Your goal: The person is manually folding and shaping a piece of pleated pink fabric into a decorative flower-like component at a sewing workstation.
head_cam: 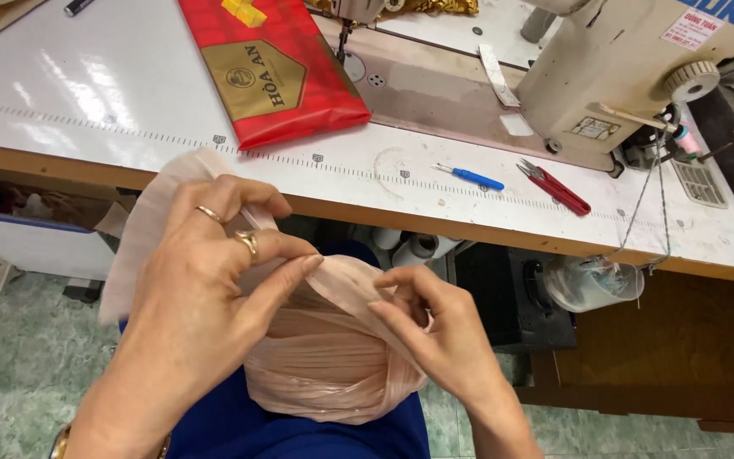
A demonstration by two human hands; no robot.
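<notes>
Here, below the tabletop's (469, 223) front edge, the left hand (205, 280) and right hand (435, 327) are each pinching the pale pink pleated fabric bundle (324, 365), its band running left-to-right between both grips, left slightly higher.

Left of the red packet (272, 68) the table (86, 93) lies open, while on the right the seam ripper (470, 177), snips (556, 187) and sewing machine (631, 68) crowd it.

White table (112, 93): red packet (273, 68), snips (554, 187).
</notes>
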